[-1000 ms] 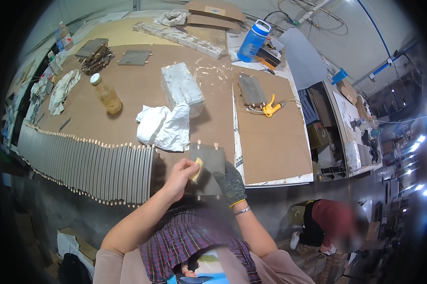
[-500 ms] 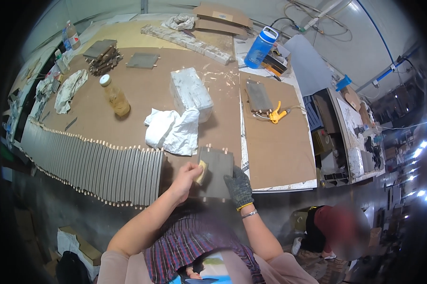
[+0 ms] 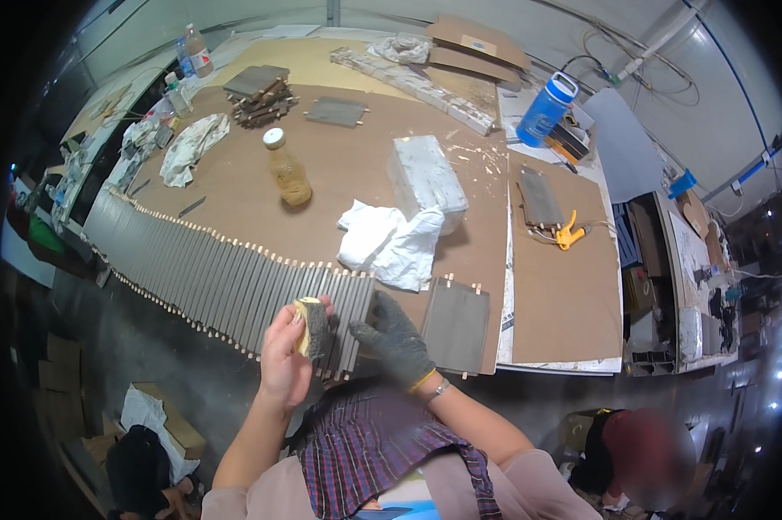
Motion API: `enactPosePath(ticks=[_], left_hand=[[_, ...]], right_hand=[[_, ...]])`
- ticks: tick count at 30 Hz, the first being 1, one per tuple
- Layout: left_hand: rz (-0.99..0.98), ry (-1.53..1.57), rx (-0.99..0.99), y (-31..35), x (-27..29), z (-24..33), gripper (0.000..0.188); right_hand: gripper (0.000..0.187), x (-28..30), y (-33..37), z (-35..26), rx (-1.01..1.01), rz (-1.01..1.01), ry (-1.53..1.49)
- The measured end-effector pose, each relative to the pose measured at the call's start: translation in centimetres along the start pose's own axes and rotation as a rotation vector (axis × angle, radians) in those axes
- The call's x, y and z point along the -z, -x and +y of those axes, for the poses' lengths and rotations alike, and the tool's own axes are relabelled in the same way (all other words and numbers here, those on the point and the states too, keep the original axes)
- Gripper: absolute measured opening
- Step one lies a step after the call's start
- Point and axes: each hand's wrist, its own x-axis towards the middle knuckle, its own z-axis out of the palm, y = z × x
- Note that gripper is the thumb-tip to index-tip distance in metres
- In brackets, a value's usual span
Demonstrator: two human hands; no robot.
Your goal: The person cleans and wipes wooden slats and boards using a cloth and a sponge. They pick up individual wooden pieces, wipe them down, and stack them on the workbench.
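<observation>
My bare left hand [image 3: 285,355] is closed round a sponge [image 3: 314,328], yellow on one side and dark grey on the other, held up over the row's right end. In a grey knit glove with a yellow cuff, my right hand [image 3: 397,340] reaches left with thumb and fingers apart, beside the last piece of the row; whether it touches is unclear. That row [image 3: 226,282] is several thin grey panels standing on edge, with small light wooden pegs at their ends. A single grey panel [image 3: 457,325] lies flat to the right of my gloved hand.
White cloth [image 3: 395,243] lies against a white wrapped block [image 3: 427,178]. A bottle of amber liquid [image 3: 288,173] stands left of them. Farther right are a yellow air gun [image 3: 570,232], small grey panels [image 3: 541,198] and a blue bottle [image 3: 547,111]. Someone in red [image 3: 646,455] is at lower right.
Both hands have left the flat panel and shifted left to the row's end. My left hand has lifted the sponge, and my gloved hand has let go of the panel's edge. The view has turned left.
</observation>
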Motion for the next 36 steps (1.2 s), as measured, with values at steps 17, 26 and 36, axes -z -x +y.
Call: enactPosePath(ticks=[17,26,36], left_hand=[[-0.146,0.12,0.159,1.0,1.0,-2.0,0.05],[-0.318,0.144,0.093,1.2,-3.0,-1.8,0.038],[-0.44,0.279,0.219,1.3,-7.5,-0.6,0.052]], right_hand=[[0.044,3.1,2.4,1.9,-0.076,0.049,-0.241],[0.052,6.8,6.3,-6.6,-0.216,-0.066,-0.855],[0.084,6.0,6.4,-4.8,-0.033,-0.078,-0.947]])
